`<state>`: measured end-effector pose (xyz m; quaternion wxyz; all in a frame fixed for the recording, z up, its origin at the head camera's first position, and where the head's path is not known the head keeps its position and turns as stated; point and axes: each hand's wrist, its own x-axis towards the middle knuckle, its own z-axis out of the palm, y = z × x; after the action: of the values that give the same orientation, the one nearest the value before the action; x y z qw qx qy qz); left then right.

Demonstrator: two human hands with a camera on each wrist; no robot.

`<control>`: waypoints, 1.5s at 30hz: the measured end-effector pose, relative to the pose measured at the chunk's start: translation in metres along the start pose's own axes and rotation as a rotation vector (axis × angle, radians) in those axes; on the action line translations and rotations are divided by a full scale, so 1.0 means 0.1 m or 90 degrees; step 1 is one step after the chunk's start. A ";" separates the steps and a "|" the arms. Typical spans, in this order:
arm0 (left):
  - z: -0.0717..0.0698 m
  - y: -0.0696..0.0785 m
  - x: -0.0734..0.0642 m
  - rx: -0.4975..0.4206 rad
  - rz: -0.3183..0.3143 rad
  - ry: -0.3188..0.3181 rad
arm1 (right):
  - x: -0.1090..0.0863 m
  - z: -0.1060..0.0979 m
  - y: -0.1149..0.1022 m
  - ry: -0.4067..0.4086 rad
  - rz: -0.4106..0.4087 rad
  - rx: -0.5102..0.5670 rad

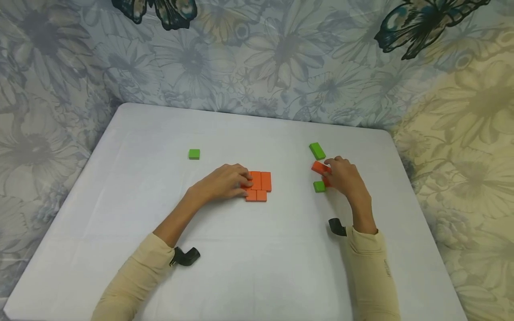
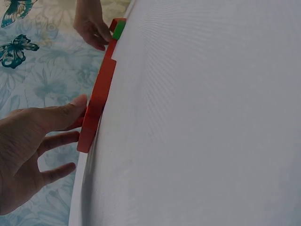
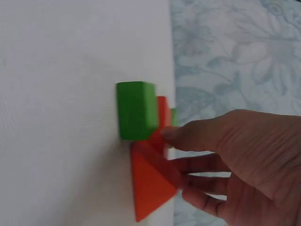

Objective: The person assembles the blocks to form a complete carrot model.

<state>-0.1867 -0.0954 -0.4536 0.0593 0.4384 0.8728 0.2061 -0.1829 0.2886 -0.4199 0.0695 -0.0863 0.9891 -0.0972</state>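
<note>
My left hand [image 1: 225,182] rests at the left side of a flat group of orange blocks [image 1: 265,181] on the white table. Its fingertips touch the blocks and cover part of them; in the left wrist view the fingers are spread apart. At the right, my right hand [image 1: 345,178] pinches the end of an orange rectangular block [image 1: 320,168] between thumb and fingers. Beside that hand lies an orange triangular block [image 3: 149,183], partly hidden from the head view. A small green block [image 1: 319,187] sits left of it, and a longer green block [image 1: 317,151] lies farther back.
Another small green block [image 1: 194,154] lies alone toward the back left of the white table [image 1: 249,254]. Black wrist-worn pieces [image 1: 187,257] stick out from both sleeves. A flower-patterned wall covering [image 1: 257,67] stands behind the table's far edge.
</note>
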 end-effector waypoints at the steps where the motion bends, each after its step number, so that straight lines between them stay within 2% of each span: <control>1: 0.00 0.00 0.00 -0.001 0.001 0.001 | 0.03 0.03 0.01 0.000 -0.001 -0.017; 5: 0.01 0.00 0.00 -0.005 0.003 -0.002 | 0.11 0.09 0.02 0.011 -0.013 -0.059; 10: 0.01 0.00 -0.02 -0.009 -0.002 0.002 | 0.11 0.08 -0.04 0.045 -0.038 -0.069; 16: 0.00 -0.01 -0.03 -0.010 0.007 0.012 | -0.01 -0.01 -0.22 0.094 -0.081 -0.004; 21: -0.01 0.00 -0.02 -0.011 0.008 0.012 | -0.17 -0.05 -0.46 0.094 -0.122 0.040; 25: -0.01 0.00 -0.02 -0.015 0.007 0.008 | -0.29 -0.02 -0.68 0.102 -0.181 0.048; 31: -0.01 -0.01 -0.01 -0.012 0.009 0.006 | -0.47 0.09 -1.03 0.076 -0.276 0.069; 37: -0.02 -0.02 -0.02 -0.010 0.005 0.007 | -0.52 0.29 -1.33 0.039 -0.352 0.023; 40: -0.02 -0.02 -0.02 -0.016 0.004 0.007 | -0.49 0.41 -1.41 0.039 -0.377 -0.005; 45: -0.02 -0.01 -0.02 -0.014 0.007 0.003 | -0.43 0.55 -1.47 0.049 -0.389 -0.025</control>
<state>-0.1868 -0.0982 -0.4522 0.0610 0.4419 0.8683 0.2172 -0.1090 0.1451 -0.4378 -0.0023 -0.3776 0.9209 -0.0973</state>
